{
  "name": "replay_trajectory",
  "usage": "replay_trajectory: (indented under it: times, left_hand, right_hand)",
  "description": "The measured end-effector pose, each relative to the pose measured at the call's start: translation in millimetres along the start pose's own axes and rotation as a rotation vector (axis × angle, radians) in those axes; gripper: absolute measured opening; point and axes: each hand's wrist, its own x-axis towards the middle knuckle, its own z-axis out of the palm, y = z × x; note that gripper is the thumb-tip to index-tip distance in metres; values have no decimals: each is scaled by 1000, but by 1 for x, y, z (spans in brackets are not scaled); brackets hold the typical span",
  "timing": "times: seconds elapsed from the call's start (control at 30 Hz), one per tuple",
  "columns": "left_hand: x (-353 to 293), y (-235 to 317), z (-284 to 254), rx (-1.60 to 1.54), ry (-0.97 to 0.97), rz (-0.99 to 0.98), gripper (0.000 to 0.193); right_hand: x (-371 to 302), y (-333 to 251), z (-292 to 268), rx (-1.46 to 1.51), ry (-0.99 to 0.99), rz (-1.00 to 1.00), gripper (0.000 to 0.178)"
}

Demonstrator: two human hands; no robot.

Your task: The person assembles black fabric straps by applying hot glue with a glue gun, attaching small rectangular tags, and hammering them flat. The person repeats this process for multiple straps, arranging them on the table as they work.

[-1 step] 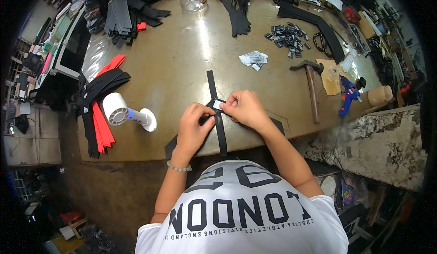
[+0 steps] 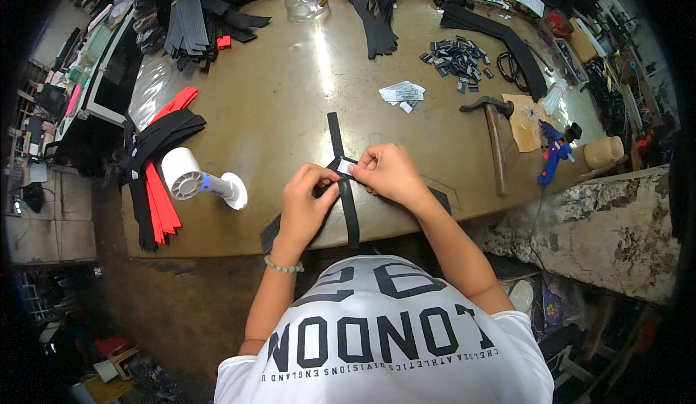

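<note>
Both my hands meet over black straps (image 2: 349, 215) near the table's front edge. One strap runs upright through the middle, and wider black strap ends spread out to the left and right beneath my forearms. A small white label (image 2: 345, 165) lies where the straps cross. My right hand (image 2: 391, 176) pinches the label's right edge between thumb and fingertips. My left hand (image 2: 310, 192) has its thumb and fingers pressed together on the black strap just left of the crossing. What lies under the fingertips is partly hidden.
A white handheld fan (image 2: 206, 181) and black and red straps (image 2: 161, 194) lie left. Ahead are loose white labels (image 2: 402, 94) and a pile of small black buckles (image 2: 457, 60). To the right are a hammer (image 2: 496, 139), a blue glue gun (image 2: 556, 156) and a tape roll (image 2: 603, 153).
</note>
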Motion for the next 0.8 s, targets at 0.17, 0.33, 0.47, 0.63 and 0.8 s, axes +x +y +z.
replay_trajectory:
  times: [0.17, 0.33, 0.47, 0.63, 0.8]
  left_hand:
    - [8, -4, 9, -37, 112, -58, 12]
    - [10, -3, 14, -8, 142, -92, 18]
    - [10, -3, 14, 19, 141, -118, 25]
    - [5, -3, 17, 126, 139, -118, 23]
    - [-1, -5, 20, 264, 169, 63, 21]
  right_hand:
    - [3, -1, 0, -16, -9, -4, 26]
    - [-7, -9, -4, -171, 57, -130, 24]
    - [-16, -26, -9, -146, 96, -455, 16]
    - [18, -29, -5, 69, -51, -371, 15]
    - [58, -11, -5, 91, -161, -145, 13]
